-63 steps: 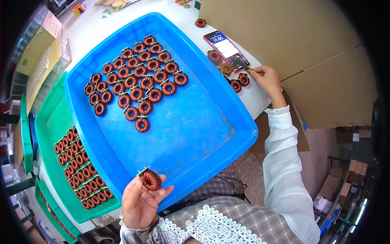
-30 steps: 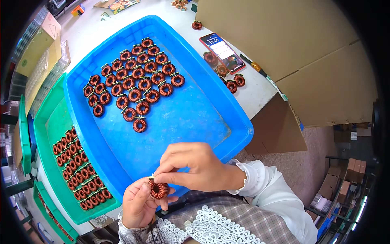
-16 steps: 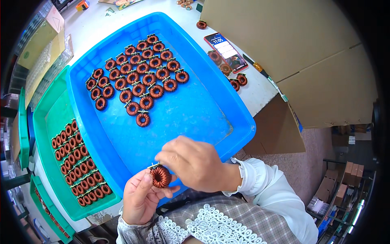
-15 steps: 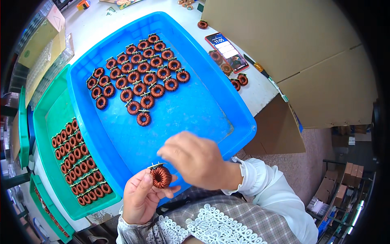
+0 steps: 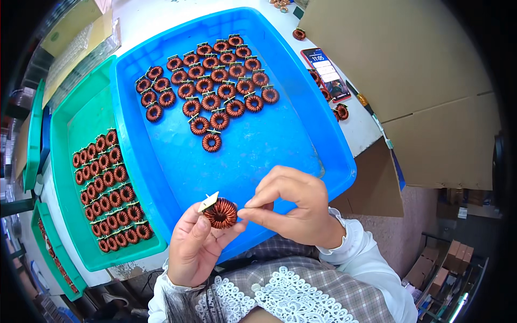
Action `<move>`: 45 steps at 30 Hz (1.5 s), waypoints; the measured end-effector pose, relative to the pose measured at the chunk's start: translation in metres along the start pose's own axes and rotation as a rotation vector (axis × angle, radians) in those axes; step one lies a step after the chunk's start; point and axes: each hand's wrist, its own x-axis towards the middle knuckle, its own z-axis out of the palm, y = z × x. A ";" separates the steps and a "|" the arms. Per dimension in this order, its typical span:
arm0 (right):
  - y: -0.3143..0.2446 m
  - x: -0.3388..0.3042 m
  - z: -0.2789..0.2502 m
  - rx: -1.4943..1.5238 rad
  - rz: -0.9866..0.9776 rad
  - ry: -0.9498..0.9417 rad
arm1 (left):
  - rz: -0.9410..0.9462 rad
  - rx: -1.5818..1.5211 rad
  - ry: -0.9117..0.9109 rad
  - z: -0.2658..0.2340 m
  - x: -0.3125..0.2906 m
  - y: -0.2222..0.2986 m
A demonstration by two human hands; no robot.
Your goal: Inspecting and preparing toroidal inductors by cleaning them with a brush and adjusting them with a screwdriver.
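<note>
My left hand (image 5: 195, 245) holds a copper-wound toroidal coil (image 5: 222, 213) between thumb and fingers, over the near edge of the blue tub. The coil is tilted, with its pale base plate (image 5: 209, 201) and short pins at the upper left. At the coil's right side is my right hand (image 5: 293, 204), thumb and forefinger pinched together close to the winding. Whatever lies between those fingertips is too small to make out. Several similar coils (image 5: 211, 142) rest in slanting rows on the floor of the blue tub (image 5: 258, 156).
Left of the tub, a green tray (image 5: 81, 124) holds more coils in tight rows. A phone (image 5: 326, 75) lies on the white table beyond the tub's right rim, with loose coils (image 5: 341, 112) nearby. Large cardboard (image 5: 420, 59) stands at the right.
My right hand has come down from above the coil to its right side, its fingers now pinched. In my left hand the coil has turned, its plate tipping to the left.
</note>
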 end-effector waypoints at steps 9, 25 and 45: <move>0.008 0.003 0.000 -0.110 -0.111 -0.027 | -0.063 -0.036 -0.021 0.004 0.002 0.006; 0.006 -0.006 0.013 0.110 0.141 -0.140 | 0.067 0.092 0.000 -0.006 0.005 -0.008; 0.007 -0.009 0.013 -0.085 -0.244 -0.139 | 0.179 0.204 -0.025 0.004 0.006 -0.007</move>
